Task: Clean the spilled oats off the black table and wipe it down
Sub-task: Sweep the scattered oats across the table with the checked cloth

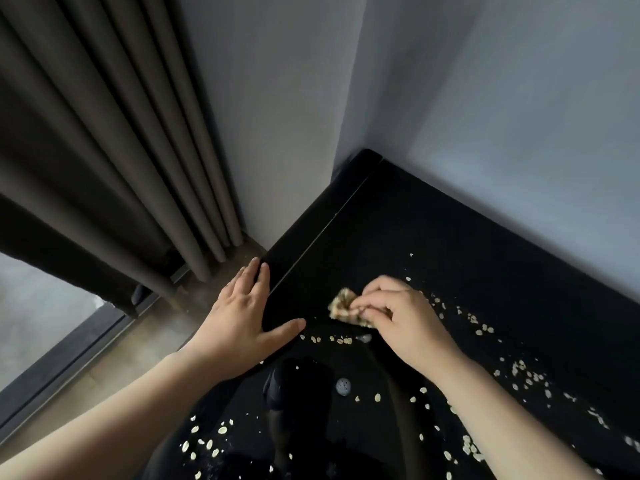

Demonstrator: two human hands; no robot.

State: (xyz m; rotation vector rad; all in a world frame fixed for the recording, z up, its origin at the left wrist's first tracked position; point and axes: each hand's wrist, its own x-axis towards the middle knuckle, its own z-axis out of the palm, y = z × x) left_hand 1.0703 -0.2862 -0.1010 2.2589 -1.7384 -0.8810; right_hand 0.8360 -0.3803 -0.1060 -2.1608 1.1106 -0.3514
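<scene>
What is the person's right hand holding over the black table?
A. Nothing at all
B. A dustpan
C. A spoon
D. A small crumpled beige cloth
D: the right hand pinches a small crumpled beige cloth just above the black table, with spilled oats scattered around it.

Left hand (pixel 242 317) lies flat and spread; right hand (pixel 398 320) pinches.

The black table (pixel 433 230) is finished smooth and high-gloss; reflections are seen in it. The pale flat oat flakes (pixel 348 340) appear dry and matt. A coarse weave is shown by the tan crumpled cloth (pixel 341 303). The grey-brown pleated curtain (pixel 104 150) is of matt fabric.
</scene>
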